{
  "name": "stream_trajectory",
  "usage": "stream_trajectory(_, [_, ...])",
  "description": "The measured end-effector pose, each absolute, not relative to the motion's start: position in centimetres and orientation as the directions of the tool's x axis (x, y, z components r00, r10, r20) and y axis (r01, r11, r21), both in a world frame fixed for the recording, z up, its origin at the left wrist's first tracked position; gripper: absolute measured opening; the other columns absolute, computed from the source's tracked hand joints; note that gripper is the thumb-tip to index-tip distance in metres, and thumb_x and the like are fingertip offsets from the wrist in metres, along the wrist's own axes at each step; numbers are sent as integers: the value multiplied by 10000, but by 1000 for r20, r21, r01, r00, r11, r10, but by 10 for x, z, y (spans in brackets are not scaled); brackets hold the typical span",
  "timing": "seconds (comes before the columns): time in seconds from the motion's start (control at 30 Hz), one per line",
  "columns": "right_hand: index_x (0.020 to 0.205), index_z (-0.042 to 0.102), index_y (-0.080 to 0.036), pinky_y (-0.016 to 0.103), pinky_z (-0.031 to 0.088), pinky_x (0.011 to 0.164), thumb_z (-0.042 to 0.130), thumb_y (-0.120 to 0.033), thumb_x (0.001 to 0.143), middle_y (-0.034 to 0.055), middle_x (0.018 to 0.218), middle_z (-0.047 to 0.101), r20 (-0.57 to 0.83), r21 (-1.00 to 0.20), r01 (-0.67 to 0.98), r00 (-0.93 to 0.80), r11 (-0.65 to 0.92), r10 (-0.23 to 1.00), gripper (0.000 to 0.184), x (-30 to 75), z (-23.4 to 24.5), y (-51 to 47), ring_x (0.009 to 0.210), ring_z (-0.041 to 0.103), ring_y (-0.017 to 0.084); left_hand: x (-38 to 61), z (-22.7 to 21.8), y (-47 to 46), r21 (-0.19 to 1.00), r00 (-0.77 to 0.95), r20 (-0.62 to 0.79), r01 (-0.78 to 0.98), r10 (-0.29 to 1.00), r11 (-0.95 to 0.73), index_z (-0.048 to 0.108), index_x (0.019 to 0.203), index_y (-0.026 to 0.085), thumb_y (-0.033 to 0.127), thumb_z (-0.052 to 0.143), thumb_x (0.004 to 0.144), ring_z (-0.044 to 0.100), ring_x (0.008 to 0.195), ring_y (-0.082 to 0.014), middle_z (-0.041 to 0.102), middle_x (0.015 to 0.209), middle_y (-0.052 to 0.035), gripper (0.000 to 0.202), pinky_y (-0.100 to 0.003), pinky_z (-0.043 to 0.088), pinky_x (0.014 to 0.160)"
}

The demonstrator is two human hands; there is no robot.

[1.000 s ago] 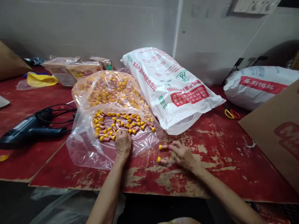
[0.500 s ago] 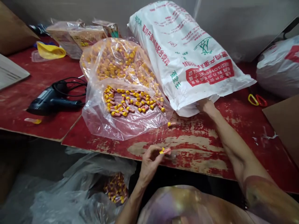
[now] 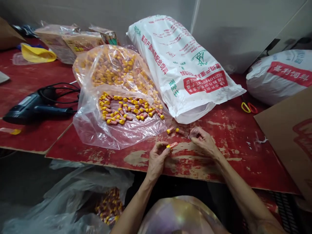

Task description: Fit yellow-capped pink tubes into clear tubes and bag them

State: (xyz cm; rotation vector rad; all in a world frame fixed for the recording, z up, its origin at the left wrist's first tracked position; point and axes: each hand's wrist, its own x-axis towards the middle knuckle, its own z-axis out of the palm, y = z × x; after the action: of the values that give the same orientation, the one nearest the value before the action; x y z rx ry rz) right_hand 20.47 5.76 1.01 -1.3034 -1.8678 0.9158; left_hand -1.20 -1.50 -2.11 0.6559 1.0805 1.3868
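Between thumb and fingers, my left hand [image 3: 157, 158] pinches a small clear tube with a yellow cap [image 3: 172, 145], filled with pink-and-white bits. My right hand [image 3: 204, 140] is closed on a small piece of clear plastic [image 3: 194, 133], whose exact shape I cannot make out. Just left of that hand, two more yellow-capped tubes [image 3: 180, 131] lie on the worn red table [image 3: 195, 169]. Behind my left hand a large clear plastic bag [image 3: 117, 133] lies open, full of such tubes, several spilling at its mouth. A white woven sack [image 3: 180, 65] with red and green print leans behind my right hand.
A dark heat gun [image 3: 40, 105] with its cord lies at left. Scissors [image 3: 249, 107] with yellow and red handles rest at right, near a cardboard box [image 3: 290, 130] and another white sack [image 3: 275, 78]. Below the table edge hangs a plastic bag [image 3: 80, 195] of capped tubes.
My right hand has come out of the white sack's mouth toward my left hand, now with clear plastic in it. Another capped tube shows on the table. The view has shifted right.
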Motion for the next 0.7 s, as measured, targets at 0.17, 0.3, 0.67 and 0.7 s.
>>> stream_trajectory(0.17, [898, 536, -211, 272, 473, 708, 654, -320, 738, 23, 907, 660, 14, -991, 123, -255, 47, 967, 227, 180, 12, 31, 777, 604, 145, -6, -19, -24, 856, -211, -248, -505, 946, 112, 636, 841, 169, 274, 777, 637, 593, 689, -84, 624, 803, 17, 269, -189, 475, 653])
stream_trajectory(0.3, [890, 545, -200, 260, 483, 666, 674, -328, 734, 23, 903, 667, -78, -981, 192, -291, -22, 953, 239, 161, 14, 13, 752, 615, 142, -4, -21, -27, 855, -208, -236, -508, 949, 101, 650, 815, 172, 255, 779, 634, 591, 700, -87, 638, 787, 21, 237, -196, 472, 683])
stream_trajectory(0.67, [985, 569, -194, 276, 479, 716, 490, -320, 874, 62, 913, 668, 166, -813, 460, -403, 356, 900, 186, 140, -12, -1, 821, 628, 165, 10, -23, -39, 901, -248, -233, -420, 940, 112, 708, 949, 177, 324, 619, 782, 649, 904, -191, 715, 965, -62, 239, -287, 487, 820])
stream_trajectory(0.7, [965, 569, -193, 268, 473, 694, 483, -325, 875, 62, 896, 670, 151, -801, 485, -404, 352, 902, 181, 141, -13, 1, 799, 630, 164, 8, -24, -38, 925, -208, -205, -361, 957, 119, 709, 953, 180, 309, 597, 795, 651, 910, -194, 715, 969, -62, 233, -287, 490, 817])
